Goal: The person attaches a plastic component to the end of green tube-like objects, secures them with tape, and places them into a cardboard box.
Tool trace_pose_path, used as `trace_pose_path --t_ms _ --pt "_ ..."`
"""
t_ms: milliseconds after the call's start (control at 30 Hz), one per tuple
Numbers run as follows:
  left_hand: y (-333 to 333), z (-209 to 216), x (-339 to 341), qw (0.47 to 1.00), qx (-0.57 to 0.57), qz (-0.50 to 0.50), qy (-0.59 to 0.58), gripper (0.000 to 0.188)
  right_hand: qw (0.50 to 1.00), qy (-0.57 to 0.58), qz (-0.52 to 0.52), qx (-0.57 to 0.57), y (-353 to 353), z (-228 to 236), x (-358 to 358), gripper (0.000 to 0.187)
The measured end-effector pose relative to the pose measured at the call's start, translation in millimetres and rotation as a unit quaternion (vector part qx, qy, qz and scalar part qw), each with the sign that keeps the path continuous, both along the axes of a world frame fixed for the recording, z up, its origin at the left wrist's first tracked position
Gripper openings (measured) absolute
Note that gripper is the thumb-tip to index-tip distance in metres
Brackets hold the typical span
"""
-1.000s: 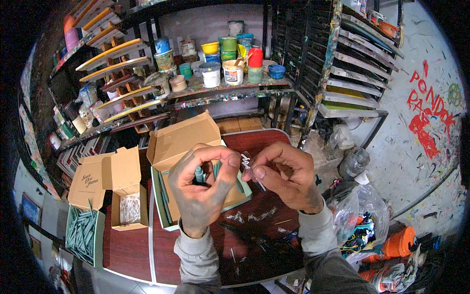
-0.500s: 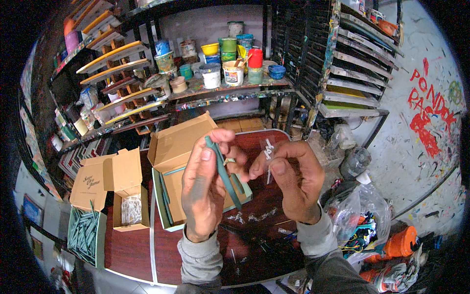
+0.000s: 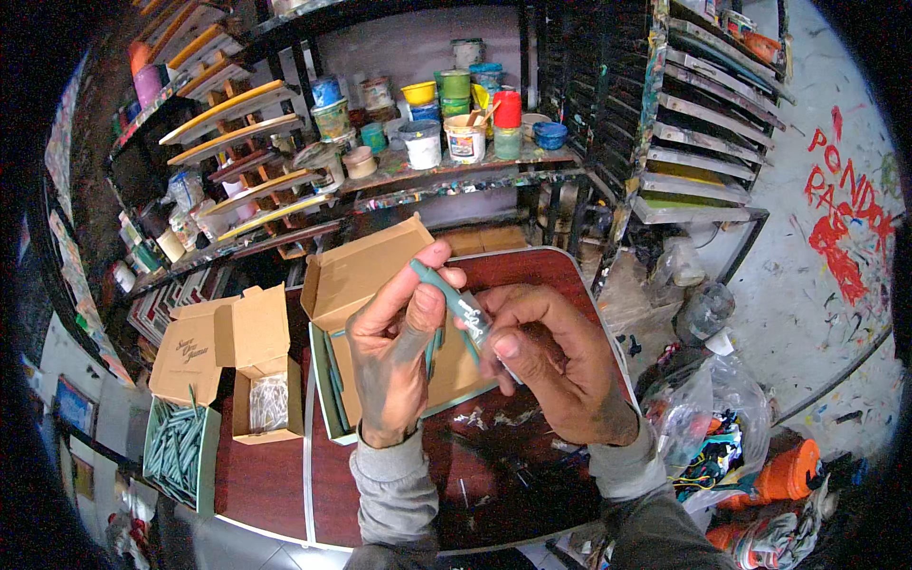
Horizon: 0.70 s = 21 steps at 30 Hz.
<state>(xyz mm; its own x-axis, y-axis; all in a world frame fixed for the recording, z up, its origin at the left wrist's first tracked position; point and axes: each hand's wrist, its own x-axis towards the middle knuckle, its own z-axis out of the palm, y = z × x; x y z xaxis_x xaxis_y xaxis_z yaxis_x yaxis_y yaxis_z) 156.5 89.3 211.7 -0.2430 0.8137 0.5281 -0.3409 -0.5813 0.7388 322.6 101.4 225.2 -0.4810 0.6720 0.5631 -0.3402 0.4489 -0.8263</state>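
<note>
Above the table, my left hand [image 3: 391, 356] pinches a green tapered stick [image 3: 434, 277] near its upper end, between thumb and fingers. My right hand [image 3: 570, 370] has its thumb and fingers closed on a small clear strip with white lettering [image 3: 467, 310], which lies against the stick's side. The stick's lower end is hidden behind the right fingers. Just beyond the hands lies a large open cardboard box [image 3: 366, 271], with a few green sticks [image 3: 333, 372] inside.
On the dark red table [image 3: 247, 489] at left stand a box packed with green sticks [image 3: 176, 437] and a smaller box of clear strips [image 3: 269, 404]. White scraps [image 3: 494, 418] lie below my hands. Paint tubs [image 3: 423, 142] line the shelf behind; a plastic bag [image 3: 708, 408] sits at right.
My right hand has brought the clear strip left, onto the green stick. The stick now tilts more toward the right hand. The whole view has shifted slightly.
</note>
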Motion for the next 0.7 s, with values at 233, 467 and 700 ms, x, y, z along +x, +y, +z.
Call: trace_pose_path --t_ms 233,467,700 --pt "-8.8 14.2 4.4 0.994 -0.010 0.051 0.092 0.039 0.998 -0.043 -0.049 -0.001 0.0 -7.0 -0.1 0.016" --pt "-14.0 18.0 0.8 0.994 -0.031 0.045 0.098 0.034 0.999 -0.031 -0.036 -0.018 -2.5 -7.8 -2.8 0.014" --pt "-21.5 24.8 -1.2 0.992 -0.051 0.055 0.098 0.031 0.999 -0.023 -0.029 0.004 -0.3 -10.6 -5.3 0.015"
